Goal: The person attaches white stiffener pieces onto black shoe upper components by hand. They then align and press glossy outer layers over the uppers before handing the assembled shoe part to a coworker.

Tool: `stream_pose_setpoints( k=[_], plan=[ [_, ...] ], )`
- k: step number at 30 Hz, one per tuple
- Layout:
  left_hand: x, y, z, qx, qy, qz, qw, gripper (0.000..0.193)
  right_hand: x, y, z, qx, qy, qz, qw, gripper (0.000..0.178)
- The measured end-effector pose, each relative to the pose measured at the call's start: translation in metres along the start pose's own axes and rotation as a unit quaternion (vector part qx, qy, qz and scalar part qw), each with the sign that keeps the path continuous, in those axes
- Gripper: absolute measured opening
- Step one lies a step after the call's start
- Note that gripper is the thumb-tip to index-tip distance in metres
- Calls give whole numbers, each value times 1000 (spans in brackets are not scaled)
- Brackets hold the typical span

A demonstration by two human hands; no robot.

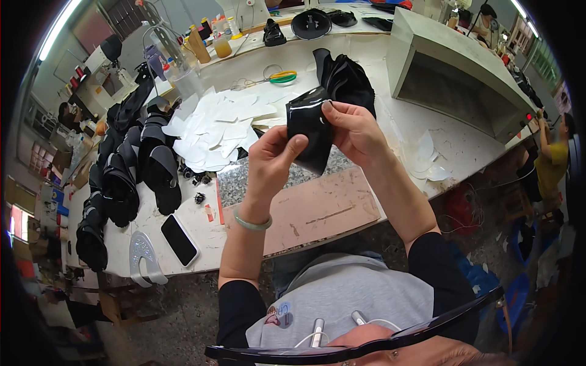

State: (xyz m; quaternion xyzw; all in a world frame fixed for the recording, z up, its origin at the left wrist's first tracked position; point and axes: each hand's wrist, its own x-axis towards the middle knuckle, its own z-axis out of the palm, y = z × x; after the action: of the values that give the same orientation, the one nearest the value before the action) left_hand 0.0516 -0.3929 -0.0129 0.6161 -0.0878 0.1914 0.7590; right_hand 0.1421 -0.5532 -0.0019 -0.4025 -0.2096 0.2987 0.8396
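Observation:
Above the work table I hold a glossy black piece (309, 122) that looks like patent leather. My left hand (276, 160), with a pale green bangle on its wrist, pinches the left edge between thumb and fingers. My right hand (359, 129) grips the upper right edge, its thumb on the front. The piece hangs down between my hands, its lower end tapering to a corner. Just behind it lies a fanned stack of black pieces (349, 82), partly hidden by my right hand. Under my hands are a speckled stone slab (235, 184) and a worn pinkish board (323, 210).
White cut pieces (213, 128) are heaped left of my hands, near yellow-green-handled scissors (282, 77). Bundles of black-grey shoe uppers (122, 183), a phone (180, 240) and a silvery U-shaped piece (145, 256) lie further left. A large open-fronted box (421, 39) stands at right; a person (552, 160) is beyond.

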Motion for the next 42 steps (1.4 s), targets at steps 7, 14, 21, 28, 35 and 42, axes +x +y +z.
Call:
stream_pose_setpoints(
  k=[7, 14, 21, 28, 35, 42],
  plan=[
    [1, 5, 2, 13, 74, 25, 997, 21, 2, 18, 1, 68, -51, -14, 996, 27],
    [-5, 6, -10, -111, 22, 4, 994, 20, -8, 9, 6, -117, -73, -88, 986, 38],
    [-41, -40, -20, -73, 25, -148, 986, 20, -23, 54, -27, -166, -53, -20, 985, 34],
    [-50, -48, -17, 77, 70, -107, 989, 21, -23, 60, -21, -124, -56, 18, 991, 40],
    [-37, -29, -7, 52, 55, -44, 996, 18, -25, 56, -19, 32, -42, -39, 998, 39],
    [-26, -17, -1, 69, 45, 14, 996, 18, -26, 44, -16, 46, -52, -31, 997, 37]
  ],
)
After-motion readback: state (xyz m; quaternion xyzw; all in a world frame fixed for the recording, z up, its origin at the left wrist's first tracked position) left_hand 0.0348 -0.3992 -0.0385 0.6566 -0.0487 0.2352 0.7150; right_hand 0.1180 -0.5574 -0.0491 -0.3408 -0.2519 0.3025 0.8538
